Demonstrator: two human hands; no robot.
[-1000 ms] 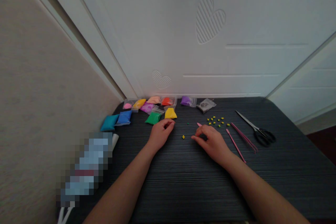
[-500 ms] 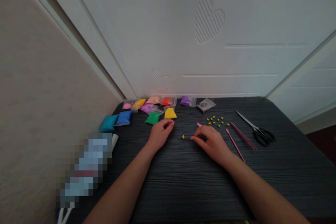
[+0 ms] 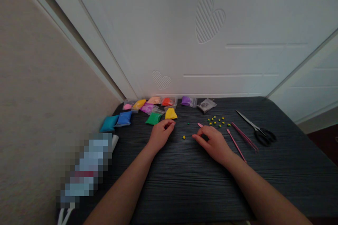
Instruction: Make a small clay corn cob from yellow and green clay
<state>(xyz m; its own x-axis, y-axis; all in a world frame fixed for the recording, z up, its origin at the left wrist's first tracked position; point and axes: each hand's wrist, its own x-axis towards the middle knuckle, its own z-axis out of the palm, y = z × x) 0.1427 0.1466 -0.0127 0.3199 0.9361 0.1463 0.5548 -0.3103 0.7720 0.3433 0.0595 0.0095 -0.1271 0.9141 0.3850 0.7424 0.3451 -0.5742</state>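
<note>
Near the green-filled bag (image 3: 153,119) and yellow-filled bag (image 3: 171,114), the left hand (image 3: 161,134) curls, grip unclear; right hand (image 3: 213,142) curves open.

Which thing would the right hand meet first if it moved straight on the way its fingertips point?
The right hand would probably meet the small yellow piece first, just off its fingertips to the left. How high the fingertips sit is unclear, so they might pass over it.
</note>
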